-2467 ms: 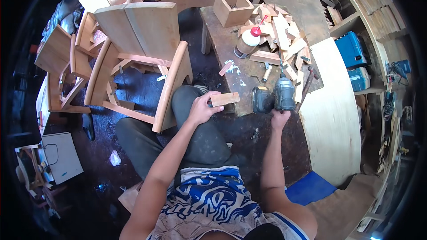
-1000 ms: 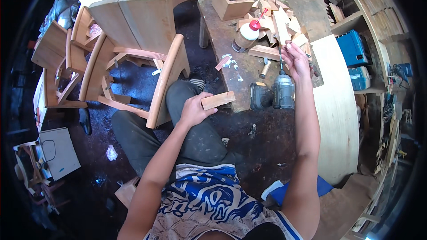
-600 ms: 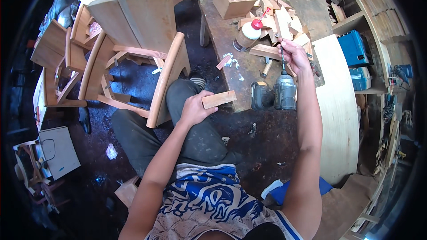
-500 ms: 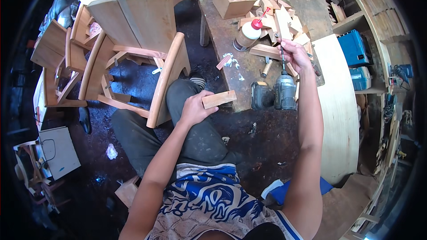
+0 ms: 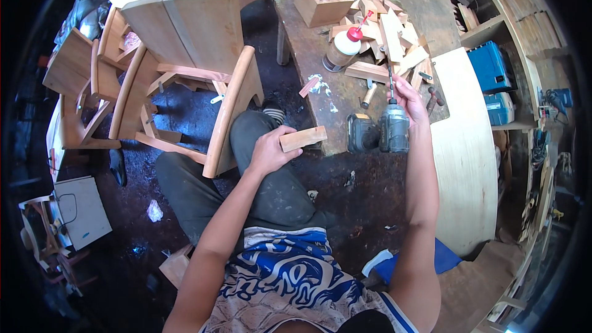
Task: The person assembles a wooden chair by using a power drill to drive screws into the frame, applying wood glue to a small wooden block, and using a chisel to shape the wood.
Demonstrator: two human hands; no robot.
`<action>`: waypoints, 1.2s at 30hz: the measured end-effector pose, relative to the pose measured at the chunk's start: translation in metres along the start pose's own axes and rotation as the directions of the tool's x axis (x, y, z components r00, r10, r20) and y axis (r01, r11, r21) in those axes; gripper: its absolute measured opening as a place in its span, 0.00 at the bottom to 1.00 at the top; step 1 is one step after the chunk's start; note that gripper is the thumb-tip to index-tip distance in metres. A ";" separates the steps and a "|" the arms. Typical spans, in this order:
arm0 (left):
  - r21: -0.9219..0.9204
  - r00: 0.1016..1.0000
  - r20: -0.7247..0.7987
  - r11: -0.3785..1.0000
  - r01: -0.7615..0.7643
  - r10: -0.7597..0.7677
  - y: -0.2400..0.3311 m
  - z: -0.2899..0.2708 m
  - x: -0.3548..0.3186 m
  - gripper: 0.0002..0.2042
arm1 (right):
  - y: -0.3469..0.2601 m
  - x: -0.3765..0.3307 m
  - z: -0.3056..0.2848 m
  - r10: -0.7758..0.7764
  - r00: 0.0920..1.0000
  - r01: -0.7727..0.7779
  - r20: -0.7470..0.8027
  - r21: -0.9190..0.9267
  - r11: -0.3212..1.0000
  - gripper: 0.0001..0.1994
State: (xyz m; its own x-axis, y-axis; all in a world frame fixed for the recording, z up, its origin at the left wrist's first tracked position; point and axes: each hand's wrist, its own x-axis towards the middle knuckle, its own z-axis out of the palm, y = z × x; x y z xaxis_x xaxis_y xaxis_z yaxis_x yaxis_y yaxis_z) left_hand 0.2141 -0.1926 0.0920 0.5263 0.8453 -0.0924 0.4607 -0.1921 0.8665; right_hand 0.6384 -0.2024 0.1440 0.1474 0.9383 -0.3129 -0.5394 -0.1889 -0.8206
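My left hand [image 5: 271, 151] is closed around a small rectangular wood block [image 5: 303, 139], held above my knee near the table's front corner. On the right, my right hand [image 5: 411, 102] is at the front end of a cordless drill [image 5: 393, 128], its fingers curled by the long driver bit [image 5: 390, 80]. The drill's black battery [image 5: 362, 132] points left, and its bit points toward the far side. Part of the fingers is hidden behind the bit and chuck. A wooden armchair frame [image 5: 200, 31] stands in front of me at left, with a metal bracket [image 5: 217, 98] on its inner rail.
The worn table [image 5: 320, 102] holds a glue bottle [image 5: 345, 46] with a red cap, a heap of wood offcuts [image 5: 391, 34], a square wooden box [image 5: 322, 1] and a hammer [image 5: 435, 100]. A pale curved panel [image 5: 465, 160] and shelves with blue cases [image 5: 490, 68] stand right.
My right hand has come down along the driver bit, nearer to the drill's body. The left hand and its wood block have hardly moved.
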 end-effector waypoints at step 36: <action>-0.014 0.999 -0.008 0.999 -0.049 0.049 -0.015 -0.004 -0.004 0.24 | 0.014 -0.192 0.076 -0.168 0.977 -0.017 -0.134 -0.828 0.560 0.13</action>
State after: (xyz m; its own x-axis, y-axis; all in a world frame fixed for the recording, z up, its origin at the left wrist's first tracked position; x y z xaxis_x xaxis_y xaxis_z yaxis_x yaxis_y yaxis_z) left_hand 0.2025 -0.1913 0.0817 0.5424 0.8389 -0.0461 0.4241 -0.2260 0.8770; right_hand 0.5394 -0.3630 0.2286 0.3456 0.9094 -0.2314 0.3818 -0.3615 -0.8506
